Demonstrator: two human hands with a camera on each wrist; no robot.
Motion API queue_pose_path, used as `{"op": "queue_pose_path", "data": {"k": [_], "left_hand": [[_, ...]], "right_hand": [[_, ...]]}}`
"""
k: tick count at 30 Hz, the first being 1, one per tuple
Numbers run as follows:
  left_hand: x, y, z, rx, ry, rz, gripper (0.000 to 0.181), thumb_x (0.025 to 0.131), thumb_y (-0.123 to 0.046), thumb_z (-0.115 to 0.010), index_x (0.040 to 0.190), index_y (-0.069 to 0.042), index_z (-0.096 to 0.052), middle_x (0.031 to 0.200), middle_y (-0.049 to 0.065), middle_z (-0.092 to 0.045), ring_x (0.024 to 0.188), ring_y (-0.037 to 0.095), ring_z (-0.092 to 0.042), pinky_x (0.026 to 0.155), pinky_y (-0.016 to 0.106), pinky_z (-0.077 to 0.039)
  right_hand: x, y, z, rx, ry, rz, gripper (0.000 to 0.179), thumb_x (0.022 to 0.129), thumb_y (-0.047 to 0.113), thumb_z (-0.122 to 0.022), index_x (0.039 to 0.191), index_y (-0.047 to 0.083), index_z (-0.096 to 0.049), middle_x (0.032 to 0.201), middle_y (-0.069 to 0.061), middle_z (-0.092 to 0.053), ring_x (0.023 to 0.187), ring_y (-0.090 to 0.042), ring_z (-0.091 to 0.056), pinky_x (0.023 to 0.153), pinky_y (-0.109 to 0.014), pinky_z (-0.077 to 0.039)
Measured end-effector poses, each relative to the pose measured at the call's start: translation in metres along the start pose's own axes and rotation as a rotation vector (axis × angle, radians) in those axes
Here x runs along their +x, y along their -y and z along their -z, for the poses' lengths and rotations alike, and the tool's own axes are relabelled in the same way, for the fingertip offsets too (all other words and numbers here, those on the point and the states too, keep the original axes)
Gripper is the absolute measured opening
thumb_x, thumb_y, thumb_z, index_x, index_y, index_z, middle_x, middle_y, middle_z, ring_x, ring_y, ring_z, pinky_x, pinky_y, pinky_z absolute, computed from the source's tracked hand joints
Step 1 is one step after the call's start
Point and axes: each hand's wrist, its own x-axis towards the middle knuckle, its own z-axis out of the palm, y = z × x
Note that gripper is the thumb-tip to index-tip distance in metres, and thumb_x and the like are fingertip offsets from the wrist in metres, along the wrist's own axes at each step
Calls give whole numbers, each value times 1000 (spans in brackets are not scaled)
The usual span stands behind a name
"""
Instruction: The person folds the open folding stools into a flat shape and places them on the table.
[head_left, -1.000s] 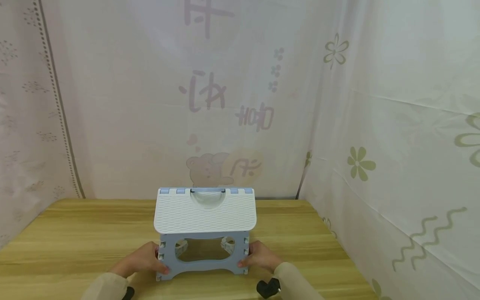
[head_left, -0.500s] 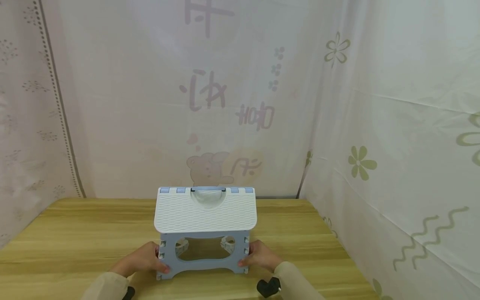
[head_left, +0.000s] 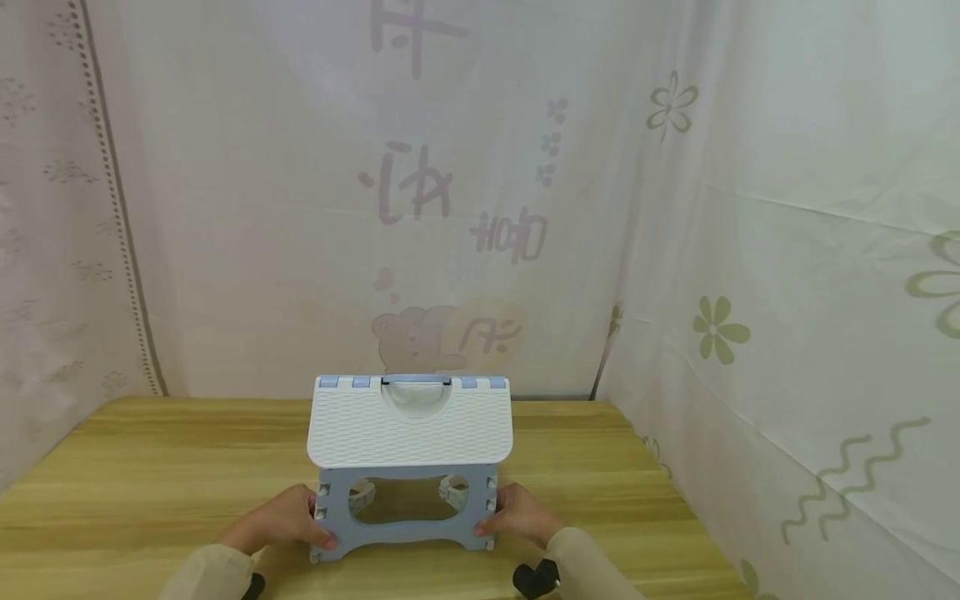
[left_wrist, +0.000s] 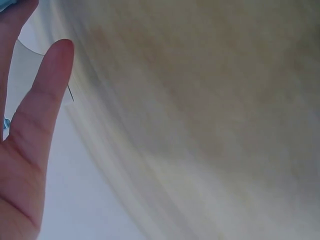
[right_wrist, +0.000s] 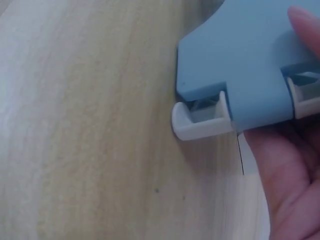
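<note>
A folding step stool [head_left: 360, 437] stands on the wooden table, its white woven-textured top facing me and a carry handle [head_left: 416, 378] at the top's far edge. Below that is a light-blue leg panel [head_left: 408, 531] with a wide oval opening. My left hand [head_left: 281, 521] grips the leg's left edge, thumb on the front face. At the right edge my right hand [head_left: 521, 515] holds the leg in the same way. The right wrist view shows the blue leg's corner [right_wrist: 225, 65] and a white foot close to the table. Only a sliver of blue shows in the left wrist view.
The wooden table [head_left: 187, 450] extends on both sides of the stool. A pale printed curtain [head_left: 262, 208] hangs behind its far edge, and another curtain [head_left: 810, 333] runs along the right. Black wrist straps [head_left: 536, 577] show at the cuffs.
</note>
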Motion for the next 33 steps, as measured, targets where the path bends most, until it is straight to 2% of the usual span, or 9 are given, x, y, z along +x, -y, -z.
{"op": "queue_pose_path", "data": {"k": [8,24,33], "left_hand": [[-2,1,-2,-3,-9,-27,18,64,2,-77,78,10,-68,72,12,-70,65,11,-60,58,23,-47],[0,0,-1,-69,9,-23,20,65,5,-74,82,13,-67,77,17,-70,69,16,-63,61,25,-50],[2,6,-2,26,-55,-63,20,62,-3,-78,77,7,-69,70,8,-70,62,10,-60,55,24,-48]], "right_hand": [[0,-4,-1,8,-8,10,27,72,-2,-77,97,-9,-69,87,-16,-71,77,-15,-66,69,-28,-52],[2,-4,2,10,-3,23,28,71,-3,-76,96,-9,-68,87,-18,-71,79,-18,-67,70,-29,-53],[3,-7,2,-3,3,40,25,70,-3,-77,93,-9,-68,85,-18,-71,76,-16,-66,68,-26,-52]]}}
